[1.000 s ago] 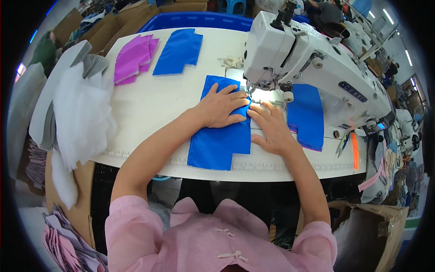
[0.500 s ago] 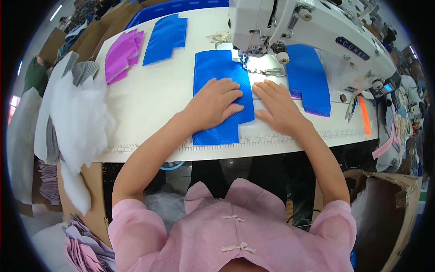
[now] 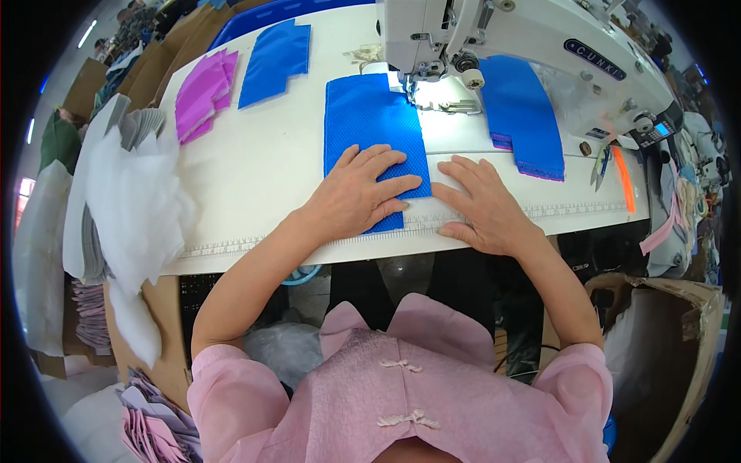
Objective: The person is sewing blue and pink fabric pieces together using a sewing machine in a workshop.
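Observation:
A blue textured fabric panel [image 3: 370, 116] lies flat on the white sewing table, its right edge reaching under the needle area of a white sewing machine [image 3: 413, 46]. My left hand [image 3: 363, 189] rests on the lower part of the panel, palm down with fingers spread. Just right of the panel's lower edge, my right hand [image 3: 482, 202] lies on the tabletop with its fingers apart, holding nothing. Beyond it, to the right of the needle, is a stack of blue pieces [image 3: 525, 116] with pink-purple edges showing.
Purple pieces [image 3: 202, 96] and another blue piece [image 3: 275, 62] lie at the far left. White padding [image 3: 139, 204] hangs over the left edge. A printed ruler [image 3: 571, 208] runs along the front. Snips [image 3: 600, 168] and an orange strip [image 3: 624, 179] lie at right.
Both hands have come down nearer the table's front edge. My left hand has slid to the panel's lower part, and my right hand has shifted slightly right.

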Available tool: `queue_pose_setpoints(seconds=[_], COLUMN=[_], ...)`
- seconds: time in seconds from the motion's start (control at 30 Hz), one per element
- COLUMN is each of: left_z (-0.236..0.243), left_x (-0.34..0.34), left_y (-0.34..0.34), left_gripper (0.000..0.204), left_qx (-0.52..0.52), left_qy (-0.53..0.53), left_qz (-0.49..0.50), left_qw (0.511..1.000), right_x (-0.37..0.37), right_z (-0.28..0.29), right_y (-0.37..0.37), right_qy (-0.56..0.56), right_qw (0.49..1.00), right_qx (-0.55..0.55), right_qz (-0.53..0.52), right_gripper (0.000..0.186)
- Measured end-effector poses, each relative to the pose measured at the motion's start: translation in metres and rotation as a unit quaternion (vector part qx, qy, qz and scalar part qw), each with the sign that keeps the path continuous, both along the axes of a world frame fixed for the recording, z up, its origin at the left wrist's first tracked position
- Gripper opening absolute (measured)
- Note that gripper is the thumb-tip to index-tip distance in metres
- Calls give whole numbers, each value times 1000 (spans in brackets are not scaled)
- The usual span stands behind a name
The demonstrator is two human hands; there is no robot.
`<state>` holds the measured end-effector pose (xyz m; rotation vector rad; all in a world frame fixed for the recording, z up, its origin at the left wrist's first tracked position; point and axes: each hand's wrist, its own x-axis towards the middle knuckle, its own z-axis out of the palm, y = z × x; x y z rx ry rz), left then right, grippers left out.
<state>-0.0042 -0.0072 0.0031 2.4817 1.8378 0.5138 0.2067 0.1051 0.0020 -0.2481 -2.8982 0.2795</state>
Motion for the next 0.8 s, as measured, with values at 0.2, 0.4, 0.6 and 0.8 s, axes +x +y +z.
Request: queue_pose_setpoints(seconds=[0.2, 0.4, 0.6, 0.8], left_z=[2, 3, 5, 4], left_x=[0, 0, -2, -3], left_y=[1, 1, -1, -1], left_gripper=[31, 31, 34, 35], left_qx=[-17, -27, -45, -54], left_qy=[-10, -14, 30, 40], left_qz=[3, 4, -3, -10], left_qw=[1000, 1000, 999, 998], right_x=[0, -1, 0, 1], right_z=[0, 3, 3, 2], right_y=[0, 0, 0, 1], right_qy=[3, -11, -20, -13], right_qw=[1000, 1000, 1000, 1000], right_qx=[0, 11, 13, -1], right_qz=[-5, 4, 6, 2], right_gripper=[49, 47, 47, 51])
